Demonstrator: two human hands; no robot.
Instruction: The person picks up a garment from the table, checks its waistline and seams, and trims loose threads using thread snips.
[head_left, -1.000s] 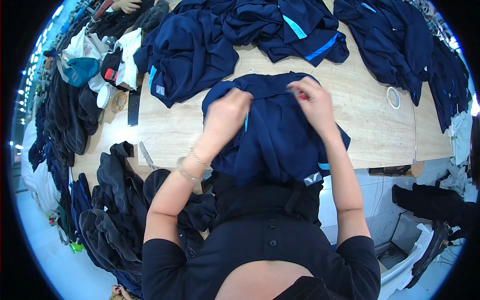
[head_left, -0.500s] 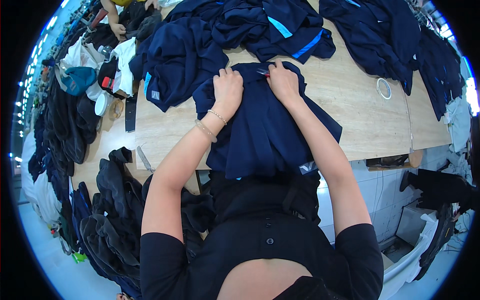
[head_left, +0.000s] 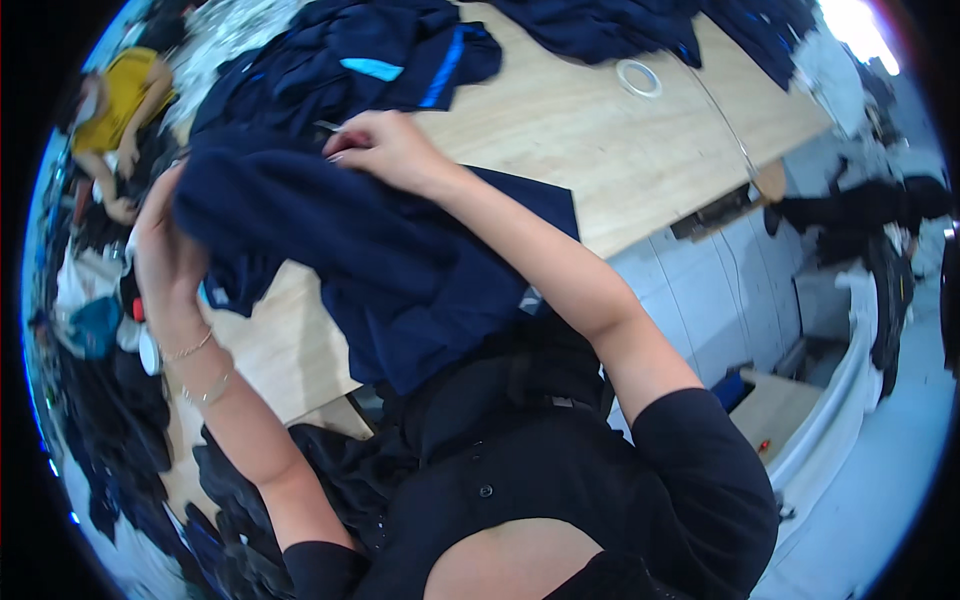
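A navy blue garment (head_left: pixel 400 240) is lifted at its left end and hangs down over the table's front edge against me. My left hand (head_left: pixel 170 245) holds up that end, its fingers partly hidden behind the cloth. Closed over the garment's far edge, my right hand (head_left: pixel 385 150) has small thread snips (head_left: pixel 328 127) in it. Only a metal tip and a bit of red show of them. A small pale label (head_left: pixel 530 299) sits on the garment near my waist.
More navy garments with bright blue panels (head_left: pixel 300 75) lie in a heap at the back. A white tape roll (head_left: pixel 639 78) rests on the wooden table (head_left: pixel 560 125). At the far left is a person in yellow (head_left: pixel 125 100). Dark clothes (head_left: pixel 330 455) are piled at lower left.
My view has turned. Both hands have moved left with the garment; my left hand has raised its end off the table and moved apart from my right, which keeps the snips.
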